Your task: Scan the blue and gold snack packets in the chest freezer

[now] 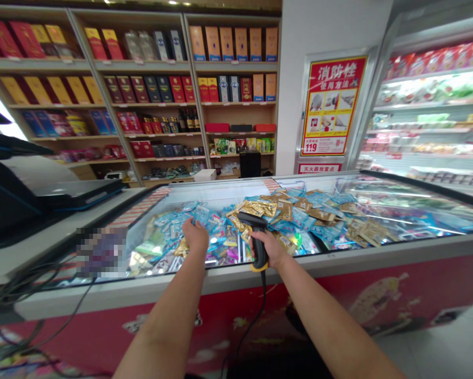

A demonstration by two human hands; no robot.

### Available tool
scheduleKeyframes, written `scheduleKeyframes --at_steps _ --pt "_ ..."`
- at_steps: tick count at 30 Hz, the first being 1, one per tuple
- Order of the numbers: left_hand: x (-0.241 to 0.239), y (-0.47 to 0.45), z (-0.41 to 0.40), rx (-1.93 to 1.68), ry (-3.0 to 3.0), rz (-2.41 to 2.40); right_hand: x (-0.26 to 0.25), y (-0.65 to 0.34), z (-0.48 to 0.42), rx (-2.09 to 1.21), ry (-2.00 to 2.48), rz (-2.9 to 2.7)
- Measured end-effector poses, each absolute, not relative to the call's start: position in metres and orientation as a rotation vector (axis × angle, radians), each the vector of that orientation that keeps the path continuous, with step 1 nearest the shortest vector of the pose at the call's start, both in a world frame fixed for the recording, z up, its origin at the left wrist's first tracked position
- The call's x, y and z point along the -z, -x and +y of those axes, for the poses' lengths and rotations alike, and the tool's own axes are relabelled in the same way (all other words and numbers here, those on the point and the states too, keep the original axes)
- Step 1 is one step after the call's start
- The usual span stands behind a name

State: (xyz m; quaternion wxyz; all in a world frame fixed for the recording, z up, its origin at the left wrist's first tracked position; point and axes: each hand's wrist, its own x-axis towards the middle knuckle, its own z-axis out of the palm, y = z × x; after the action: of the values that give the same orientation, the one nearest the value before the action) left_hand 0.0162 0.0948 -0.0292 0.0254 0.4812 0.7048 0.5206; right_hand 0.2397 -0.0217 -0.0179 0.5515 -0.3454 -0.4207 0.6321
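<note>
My right hand (272,249) is wrapped round the grip of a black and yellow barcode scanner (261,252), its head pointing left over the packets. From the scanner's base a cable hangs down the freezer's front. My left hand (197,236) is closed, with curled fingers, above the left part of the heap; what it holds, if anything, is hidden. Blue packets (169,223) lie beside it, and a gold packet (182,248) shows just below its wrist. More gold packets (260,208) lie behind the scanner, with brown packets (284,209) to their right.
The packets lie on the glass top of a chest freezer (323,263) with a red front. Dark counter equipment (11,179) and loose cables (31,279) are at the left. Shelves of boxes (141,89) stand behind, a lit display fridge (433,116) at the right.
</note>
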Motion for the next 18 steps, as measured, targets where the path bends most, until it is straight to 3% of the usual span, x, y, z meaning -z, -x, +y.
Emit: scheduleKeyframes --at_steps 18 --pt "0.0276 -0.0221 0.0895 -1.728 -1.568 2.18 0.0162 -0.239 -0.0232 -1.511 0.829 -0.983"
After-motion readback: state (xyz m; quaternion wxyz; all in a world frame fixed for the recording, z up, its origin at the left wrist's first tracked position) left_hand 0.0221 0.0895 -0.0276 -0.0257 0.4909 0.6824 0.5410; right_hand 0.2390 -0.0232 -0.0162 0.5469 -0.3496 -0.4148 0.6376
